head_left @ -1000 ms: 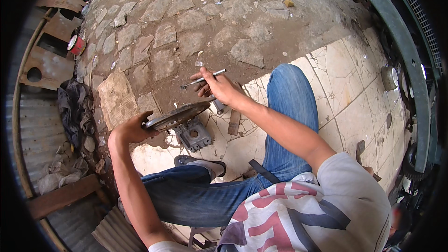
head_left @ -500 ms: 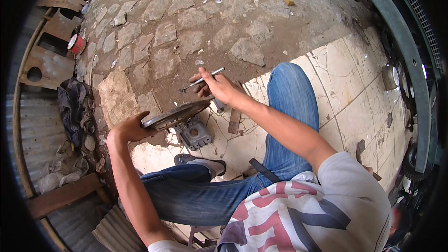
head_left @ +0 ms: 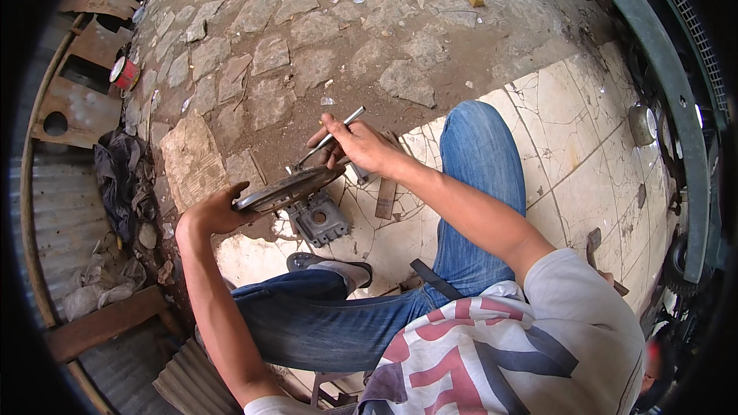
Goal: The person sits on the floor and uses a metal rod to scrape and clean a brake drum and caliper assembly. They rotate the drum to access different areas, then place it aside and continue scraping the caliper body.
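My left hand (head_left: 215,212) grips the near-left rim of a round metal disc (head_left: 283,189), tilted and held above the tiles. My right hand (head_left: 359,146) is closed round a slim silver rod-like tool (head_left: 354,115), held like a pen and slanting down. Its dark lower tip meets the far edge of the disc or hovers just over it; I cannot tell which. Below the disc, a grey cast-metal block (head_left: 320,218) with a round hole rests on the floor. A flat brown bar (head_left: 387,198) lies right of the block.
Cracked white tiles (head_left: 565,138) meet rough stone paving (head_left: 307,31). On the left are a red can (head_left: 124,74), dark cloth (head_left: 123,177) and corrugated sheet (head_left: 54,223). A hammer-like tool (head_left: 603,265) and a round metal tin (head_left: 643,126) lie right, by a green metal frame (head_left: 676,84).
My right hand has brought the tool's tip down and slightly left to the disc, and the tool now slants more steeply. The left hand and disc have barely moved.
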